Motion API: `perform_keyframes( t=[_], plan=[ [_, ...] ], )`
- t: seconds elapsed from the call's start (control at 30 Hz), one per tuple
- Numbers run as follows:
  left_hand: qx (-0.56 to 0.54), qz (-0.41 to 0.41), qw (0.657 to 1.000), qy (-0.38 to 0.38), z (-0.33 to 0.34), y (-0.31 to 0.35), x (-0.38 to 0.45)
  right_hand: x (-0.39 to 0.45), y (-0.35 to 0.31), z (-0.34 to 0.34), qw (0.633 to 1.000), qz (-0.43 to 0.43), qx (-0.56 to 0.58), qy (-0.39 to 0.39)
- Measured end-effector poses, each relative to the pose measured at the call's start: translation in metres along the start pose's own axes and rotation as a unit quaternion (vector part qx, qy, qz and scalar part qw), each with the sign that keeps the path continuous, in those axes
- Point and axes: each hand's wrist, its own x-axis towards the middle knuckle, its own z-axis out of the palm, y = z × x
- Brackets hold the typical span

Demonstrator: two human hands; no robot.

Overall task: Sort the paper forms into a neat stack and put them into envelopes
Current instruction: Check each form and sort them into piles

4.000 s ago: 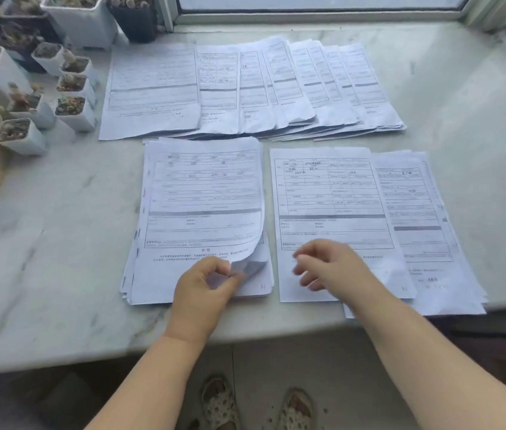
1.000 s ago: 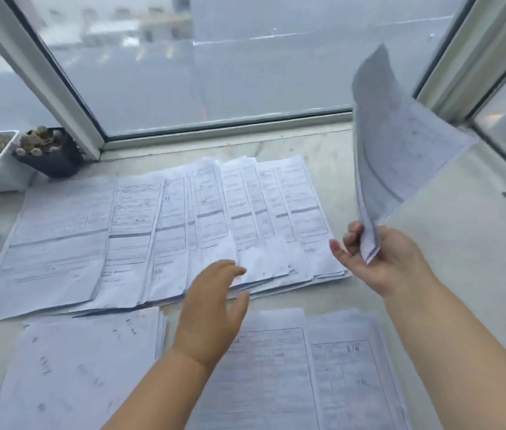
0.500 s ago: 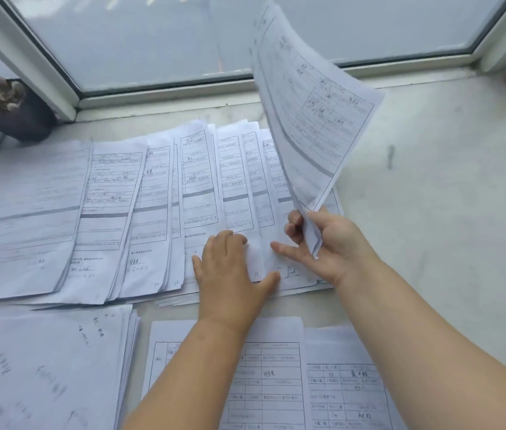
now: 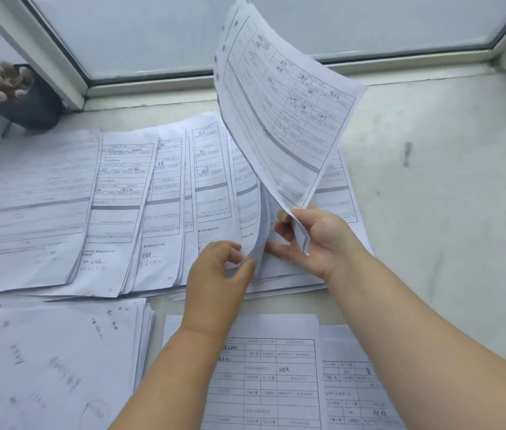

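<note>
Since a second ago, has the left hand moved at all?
Yes. The left hand was open above the fanned row of forms; now it has moved right along the row and pinches a sheet's lower edge beside the right hand.

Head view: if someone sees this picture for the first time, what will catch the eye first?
First, the raised forms, curling up at centre before the window and gripped at the bottom corner by the right hand. Next, the fanned row of forms across the marble sill, where the left hand pinches a sheet's corner. A dark plant pot stands far left.
</note>
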Motion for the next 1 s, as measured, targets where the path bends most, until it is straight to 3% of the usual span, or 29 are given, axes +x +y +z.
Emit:
perform_keyframes(
  t=[0.13,0.3,0.47,0.6,0.67,0.77,0.9,1.0],
  plan=[
    [-0.006,-0.004,1.0,0.017,0.004,-0.001,0.0,0.005,0.007,0.001,0.999,0.008,0.037,-0.004],
    [-0.094,-0.026,0.995,0.031,-0.001,0.002,-0.001,0.01,0.011,-0.007,0.998,0.028,0.053,0.012],
    [-0.073,-0.013,0.997,0.028,-0.005,0.004,-0.002,0.013,0.011,-0.01,0.996,0.019,0.083,0.012],
    [0.023,0.124,0.992,-0.006,0.001,-0.005,-0.002,0.012,0.011,-0.011,0.995,0.007,0.096,0.016],
    [0.093,0.151,0.984,-0.026,0.007,-0.01,-0.004,0.01,0.011,-0.009,0.996,0.003,0.089,0.017],
    [0.16,0.177,0.971,0.0,0.016,-0.01,-0.004,0.006,0.012,-0.006,0.995,0.0,0.096,0.018],
    [0.109,0.179,0.977,0.036,0.016,-0.009,0.0,0.004,0.013,-0.007,0.995,-0.007,0.096,0.006],
    [0.047,0.131,0.988,0.07,0.007,-0.009,-0.001,0.003,0.014,-0.002,0.999,-0.037,0.03,0.011]
  ],
)
